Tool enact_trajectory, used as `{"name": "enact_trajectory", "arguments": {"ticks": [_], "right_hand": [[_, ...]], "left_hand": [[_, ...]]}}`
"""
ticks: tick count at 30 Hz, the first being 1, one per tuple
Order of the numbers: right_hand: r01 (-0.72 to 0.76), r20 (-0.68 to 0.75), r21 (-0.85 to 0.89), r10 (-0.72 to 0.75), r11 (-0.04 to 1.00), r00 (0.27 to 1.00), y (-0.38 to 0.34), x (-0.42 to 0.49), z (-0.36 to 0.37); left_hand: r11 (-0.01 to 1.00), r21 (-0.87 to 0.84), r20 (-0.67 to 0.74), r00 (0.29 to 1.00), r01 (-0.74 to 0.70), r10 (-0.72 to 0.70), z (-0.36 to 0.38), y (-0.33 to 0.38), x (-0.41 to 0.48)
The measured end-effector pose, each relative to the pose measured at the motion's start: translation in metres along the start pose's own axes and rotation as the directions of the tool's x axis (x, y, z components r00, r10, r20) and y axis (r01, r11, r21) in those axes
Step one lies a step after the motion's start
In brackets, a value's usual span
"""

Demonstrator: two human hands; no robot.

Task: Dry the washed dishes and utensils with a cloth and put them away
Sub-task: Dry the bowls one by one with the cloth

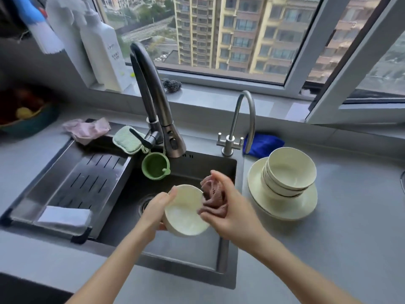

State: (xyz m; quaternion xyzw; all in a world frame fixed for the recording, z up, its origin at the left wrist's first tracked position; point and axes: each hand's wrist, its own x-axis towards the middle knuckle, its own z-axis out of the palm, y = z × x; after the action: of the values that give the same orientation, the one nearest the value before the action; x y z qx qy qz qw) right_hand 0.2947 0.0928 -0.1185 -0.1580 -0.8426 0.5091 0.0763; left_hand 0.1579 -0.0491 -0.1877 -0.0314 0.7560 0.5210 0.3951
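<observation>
Over the sink (122,207), the left hand (153,212) grips a tilted bowl (186,210); the right hand (228,207) clutches the cloth (213,199) beside it; wet, the bowl could slip and chip.

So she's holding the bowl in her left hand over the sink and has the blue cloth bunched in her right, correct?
Not quite. In the head view the cloth bunched in the right hand is dusky pink, not blue. The blue cloth lies on the counter behind the small tap. The rest holds: the left hand holds the bowl over the sink.
</observation>
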Motion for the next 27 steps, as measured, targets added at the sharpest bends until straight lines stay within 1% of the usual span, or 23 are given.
{"name": "enact_trajectory", "arguments": {"ticks": [1, 2, 3, 4, 6, 8, 11, 13, 14, 16, 17, 18, 20, 21, 22, 23, 25, 27], "right_hand": [[0.038, 0.122, -0.188, -0.015, 0.981, 0.992, 0.006, 0.002, 0.013], [0.11, 0.198, -0.371, -0.037, 0.922, 0.979, 0.013, 0.003, 0.024], [0.177, 0.231, -0.49, -0.069, 0.854, 0.97, 0.019, 0.002, 0.032], [0.218, 0.253, -0.55, -0.088, 0.806, 0.964, 0.026, 0.0, 0.037], [0.256, 0.292, -0.56, -0.102, 0.788, 0.951, 0.032, -0.002, 0.044], [0.3, 0.336, -0.578, -0.113, 0.759, 0.935, 0.033, -0.002, 0.052], [0.334, 0.419, -0.626, -0.058, 0.704, 0.906, 0.028, 0.002, 0.058], [0.356, 0.469, -0.634, -0.025, 0.687, 0.883, 0.021, 0.004, 0.059], [0.354, 0.502, -0.624, 0.01, 0.697, 0.865, 0.017, 0.003, 0.058], [0.298, 0.58, -0.583, 0.13, 0.756, 0.804, 0.011, 0.004, 0.06], [0.245, 0.602, -0.544, 0.17, 0.803, 0.78, 0.007, 0.005, 0.06], [0.184, 0.606, -0.491, 0.182, 0.852, 0.774, 0.005, 0.006, 0.063], [0.035, 0.569, -0.353, 0.185, 0.935, 0.801, -0.004, 0.009, 0.068], [-0.032, 0.542, -0.295, 0.195, 0.955, 0.818, -0.009, 0.009, 0.07], [-0.05, 0.509, -0.273, 0.188, 0.961, 0.84, -0.015, 0.008, 0.07], [-0.014, 0.479, -0.295, 0.16, 0.955, 0.863, -0.02, 0.005, 0.07], [0.151, 0.433, -0.393, 0.037, 0.907, 0.901, -0.027, -0.004, 0.064], [0.309, 0.46, -0.48, -0.064, 0.821, 0.885, -0.024, -0.01, 0.055]], "left_hand": [[1.0, -0.026, 0.044, 0.999, -0.006, 0.007, -0.001, 0.0, -0.003], [0.999, -0.034, 0.071, 0.997, -0.04, 0.042, -0.002, 0.001, -0.005], [0.996, -0.031, 0.083, 0.993, -0.081, 0.084, -0.003, 0.001, -0.007], [0.992, -0.022, 0.087, 0.988, -0.126, 0.127, -0.006, 0.001, -0.007], [0.985, -0.02, 0.105, 0.98, -0.171, 0.172, -0.008, -0.001, -0.009], [0.979, -0.08, 0.094, 0.977, -0.186, 0.193, -0.005, -0.004, -0.011], [0.962, -0.166, -0.021, 0.976, -0.215, 0.215, -0.004, -0.006, -0.014], [0.957, -0.167, -0.065, 0.971, -0.237, 0.229, -0.007, -0.008, -0.012], [0.954, -0.161, -0.069, 0.968, -0.251, 0.243, -0.008, -0.009, -0.011], [0.952, -0.128, -0.053, 0.961, -0.277, 0.272, -0.008, -0.009, -0.012], [0.951, -0.13, -0.046, 0.96, -0.28, 0.276, -0.006, -0.007, -0.014], [0.949, -0.159, -0.049, 0.962, -0.272, 0.268, -0.004, -0.007, -0.013], [0.943, -0.264, -0.044, 0.979, -0.202, 0.197, -0.001, -0.007, -0.008], [0.934, -0.317, -0.018, 0.986, -0.165, 0.168, -0.001, -0.007, -0.006], [0.928, -0.341, 0.012, 0.986, -0.153, 0.167, -0.002, -0.005, -0.004], [0.924, -0.351, 0.034, 0.985, -0.148, 0.171, -0.002, -0.003, -0.002], [0.939, -0.329, 0.139, 0.978, -0.101, 0.154, -0.005, 0.002, 0.0], [0.962, -0.267, 0.289, 0.949, -0.049, 0.129, -0.008, 0.012, -0.002]]}}
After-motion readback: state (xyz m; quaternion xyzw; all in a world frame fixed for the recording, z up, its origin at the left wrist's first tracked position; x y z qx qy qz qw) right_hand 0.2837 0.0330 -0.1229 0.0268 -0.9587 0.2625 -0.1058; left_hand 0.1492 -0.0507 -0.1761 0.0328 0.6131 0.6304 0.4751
